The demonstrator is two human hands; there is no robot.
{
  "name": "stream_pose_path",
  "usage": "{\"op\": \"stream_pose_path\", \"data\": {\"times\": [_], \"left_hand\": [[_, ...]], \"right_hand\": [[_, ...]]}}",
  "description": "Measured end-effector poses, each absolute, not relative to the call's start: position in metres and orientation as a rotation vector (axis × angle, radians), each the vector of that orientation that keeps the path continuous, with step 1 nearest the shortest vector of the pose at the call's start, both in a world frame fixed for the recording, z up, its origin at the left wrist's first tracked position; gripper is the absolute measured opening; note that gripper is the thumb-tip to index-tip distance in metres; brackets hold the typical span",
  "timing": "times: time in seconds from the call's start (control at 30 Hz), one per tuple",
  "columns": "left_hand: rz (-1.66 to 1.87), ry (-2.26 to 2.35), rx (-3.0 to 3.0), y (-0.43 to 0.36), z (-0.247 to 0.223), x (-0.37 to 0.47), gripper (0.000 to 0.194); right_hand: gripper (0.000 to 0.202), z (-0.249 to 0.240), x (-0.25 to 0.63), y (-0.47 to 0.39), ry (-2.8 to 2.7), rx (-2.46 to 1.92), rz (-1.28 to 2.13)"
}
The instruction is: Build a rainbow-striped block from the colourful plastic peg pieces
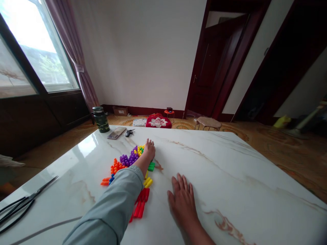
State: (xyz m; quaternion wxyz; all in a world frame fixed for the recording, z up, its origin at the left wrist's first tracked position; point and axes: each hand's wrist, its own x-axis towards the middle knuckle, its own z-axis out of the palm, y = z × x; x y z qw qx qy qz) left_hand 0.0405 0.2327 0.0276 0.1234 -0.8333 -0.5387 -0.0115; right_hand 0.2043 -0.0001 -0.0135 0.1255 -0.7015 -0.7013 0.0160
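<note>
My left hand point(149, 149) reaches to the far end of a cluster of small knobbed plastic pieces, its fingers pointing forward and slightly apart. Beside it are yellow pieces point(140, 149), with green pieces point(151, 166) by the wrist. Purple pieces point(129, 158) and orange pieces point(117, 166) lie to its left. Nearer to me are a few blue pieces point(111, 179), yellow sticks point(148, 182) and red sticks point(141, 203), partly covered by my left sleeve point(112, 204). My right hand point(182, 199) rests flat on the marble-patterned table point(217, 170), fingers spread, touching no piece.
Black-handled scissors point(28, 200) lie at the left, near a grey cord point(51, 227). A dark green flask point(100, 119), a phone point(117, 133) and keys point(129, 133) sit at the far left edge. Beyond the table are a red-covered seat point(158, 122) and a round stool point(208, 122).
</note>
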Motion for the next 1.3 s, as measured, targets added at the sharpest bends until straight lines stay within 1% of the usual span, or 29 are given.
{"op": "stream_pose_path", "data": {"times": [0.07,0.17,0.27,0.33,0.4,0.47,0.53,0.6,0.67,0.73,0.8,0.87,0.97,1.03,1.17,1.23,1.3], "left_hand": [[-0.067,-1.566,-2.432,0.223,0.035,0.043,0.038],[-0.115,-1.548,-2.467,0.199,0.04,0.046,0.042],[-0.088,-1.502,-2.548,0.171,0.043,0.044,0.043],[-0.116,-1.501,-2.573,0.15,0.05,0.041,0.047],[-0.316,-1.584,-2.545,0.121,0.062,0.043,0.051],[-0.671,-1.684,-2.482,0.08,0.073,0.049,0.047],[-0.897,-1.585,-2.578,0.029,0.076,0.059,0.041],[-0.975,-1.463,-2.727,-0.02,0.066,0.066,0.04],[-1.016,-1.45,-2.788,-0.06,0.045,0.066,0.043],[-0.953,-1.506,-2.814,-0.084,0.02,0.059,0.043],[-0.847,-1.572,-2.811,-0.094,0.001,0.047,0.042],[-0.769,-1.628,-2.782,-0.094,-0.009,0.035,0.046],[-0.728,-1.693,-2.754,-0.086,-0.007,0.024,0.054],[-0.758,-1.705,-2.78,-0.082,-0.001,0.02,0.053],[-1.036,-1.658,-2.845,-0.091,0.0,0.018,0.038],[-1.212,-1.632,-2.781,-0.101,-0.004,0.016,0.037],[-1.361,-1.638,-2.615,-0.108,-0.005,0.012,0.039]], "right_hand": [[0.055,-0.011,0.203,0.0,-2.044,-2.056,0.054],[0.056,-0.008,0.202,-0.001,-2.048,-2.056,0.045],[0.055,-0.008,0.202,0.0,-2.046,-2.047,0.015],[0.054,-0.009,0.202,0.0,-2.041,-2.043,-0.005],[0.053,-0.01,0.202,0.0,-2.042,-2.029,-0.024],[0.052,-0.012,0.202,-0.001,-2.039,-2.009,-0.056],[0.049,-0.015,0.203,-0.003,-2.034,-1.985,-0.107],[0.049,-0.018,0.203,-0.004,-2.04,-1.98,-0.143],[0.05,-0.019,0.204,-0.003,-2.06,-1.992,-0.136],[0.051,-0.019,0.204,-0.002,-2.067,-2.008,-0.118],[0.052,-0.019,0.204,-0.001,-2.066,-2.004,-0.122],[0.052,-0.018,0.204,-0.001,-2.063,-1.997,-0.138],[0.052,-0.016,0.204,-0.002,-2.066,-2.009,-0.139],[0.052,-0.016,0.204,-0.002,-2.073,-2.022,-0.144],[0.052,-0.015,0.204,-0.001,-2.093,-2.044,-0.167],[0.051,-0.016,0.204,-0.001,-2.099,-2.049,-0.184],[0.051,-0.018,0.204,-0.001,-2.101,-2.051,-0.191]]}}
